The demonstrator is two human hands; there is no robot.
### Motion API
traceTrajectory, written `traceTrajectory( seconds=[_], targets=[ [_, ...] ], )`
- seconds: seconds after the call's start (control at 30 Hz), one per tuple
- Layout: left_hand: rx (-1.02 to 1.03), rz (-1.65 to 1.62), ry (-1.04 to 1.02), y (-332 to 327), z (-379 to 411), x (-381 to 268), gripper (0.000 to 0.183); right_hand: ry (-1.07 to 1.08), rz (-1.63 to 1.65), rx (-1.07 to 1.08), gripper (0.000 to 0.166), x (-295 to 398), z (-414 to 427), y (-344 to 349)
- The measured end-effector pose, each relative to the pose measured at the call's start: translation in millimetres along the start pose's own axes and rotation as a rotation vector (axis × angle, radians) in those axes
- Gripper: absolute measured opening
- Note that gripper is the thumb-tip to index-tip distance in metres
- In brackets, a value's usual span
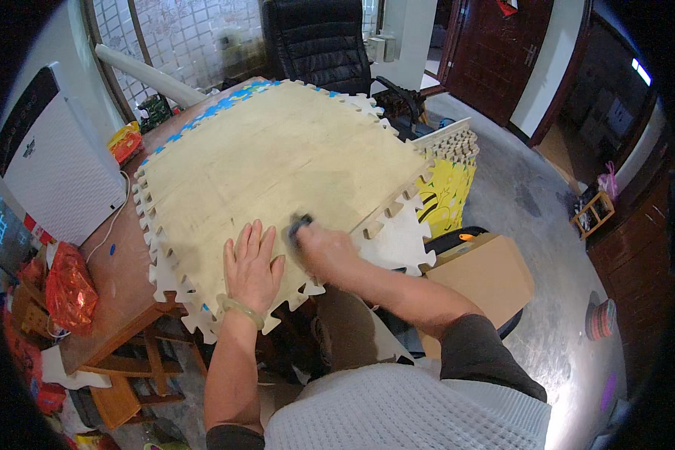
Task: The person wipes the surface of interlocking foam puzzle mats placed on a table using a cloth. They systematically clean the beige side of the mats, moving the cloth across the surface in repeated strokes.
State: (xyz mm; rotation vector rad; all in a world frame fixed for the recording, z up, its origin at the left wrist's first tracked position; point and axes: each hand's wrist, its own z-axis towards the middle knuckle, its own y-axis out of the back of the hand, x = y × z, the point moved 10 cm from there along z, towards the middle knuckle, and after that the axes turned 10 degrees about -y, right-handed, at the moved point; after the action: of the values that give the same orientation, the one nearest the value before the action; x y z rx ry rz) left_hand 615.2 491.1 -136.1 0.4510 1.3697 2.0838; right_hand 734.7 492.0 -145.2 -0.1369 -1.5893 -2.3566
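Observation:
Spread over the wooden table (121, 292) are interlocking foam floor mats (259, 152), stacked in layers, with a cream side facing up. Faint dark marks and streaks show on that surface. My left hand (251, 263) lies flat on the top mat near its front edge, fingers apart; a pale bangle is on the wrist. Just right of it, my right hand (326, 250) is blurred and closed around a small dark object (300, 225) held against the mat. What the object is, I cannot tell.
A black office chair (318, 45) stands behind the table. More foam mats with a yellow printed side (447, 191) stand at the right, near a cardboard box (484, 275). On the left are a white panel appliance (62, 157), its cord and a red plastic bag (72, 289).

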Motion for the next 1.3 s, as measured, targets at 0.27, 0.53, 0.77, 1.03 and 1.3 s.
traceTrajectory(
  seconds=[0.27, 0.53, 0.77, 1.03, 1.3],
  targets=[
    [0.015, 0.0, -0.003, 1, -2, 2, 0.054, -0.175, -0.126, 0.092, 0.014, -87, 35, 15],
    [0.042, -0.049, 0.03, 1, 3, 0, 0.054, -0.498, -0.202, -0.161, 0.014, -192, 55, 26],
    [0.041, -0.015, 0.009, 1, -1, 2, 0.055, 0.14, 0.075, -0.027, 0.013, 25, -2, 11],
    [0.05, -0.056, 0.017, 1, 1, 1, 0.056, -0.394, -0.262, -0.12, 0.014, -197, 67, 40],
    [0.012, -0.019, 0.004, 1, 1, -1, 0.054, -0.275, 0.073, 0.025, 0.016, -75, 50, -1]
  ],
)
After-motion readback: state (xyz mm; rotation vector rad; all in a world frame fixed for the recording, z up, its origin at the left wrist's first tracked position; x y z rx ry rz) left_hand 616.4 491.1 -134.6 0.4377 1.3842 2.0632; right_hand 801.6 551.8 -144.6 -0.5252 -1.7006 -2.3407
